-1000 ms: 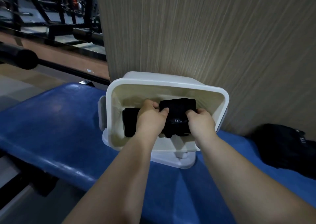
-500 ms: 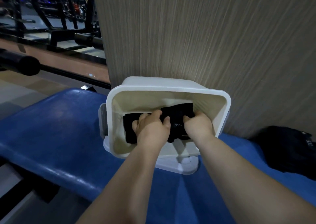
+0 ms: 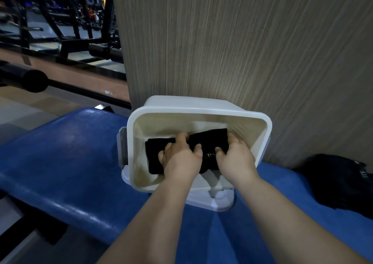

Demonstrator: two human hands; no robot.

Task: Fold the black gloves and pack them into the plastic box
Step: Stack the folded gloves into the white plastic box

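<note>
A white plastic box (image 3: 262, 122) sits on a blue padded bench, against a wood-grain wall. Inside it lie folded black gloves: one (image 3: 155, 154) at the left of the box floor, another (image 3: 210, 140) with small white lettering to its right. Both my hands are down inside the box. My left hand (image 3: 179, 158) lies on the gloves with its fingers curled over the right one's left edge. At that glove's right edge, my right hand (image 3: 236, 158) grips it with curled fingers. The hands hide the gloves' near parts.
The box's white lid (image 3: 214, 202) lies under its near edge on the blue bench (image 3: 66, 162). More black fabric (image 3: 341, 183) lies on the bench at the right. The wood-grain wall (image 3: 242, 41) rises right behind the box. Gym bars and frames (image 3: 66, 41) stand at the left.
Both hands have pushed the lettered glove deeper into the box, down next to the other glove. The view has shifted slightly downward.
</note>
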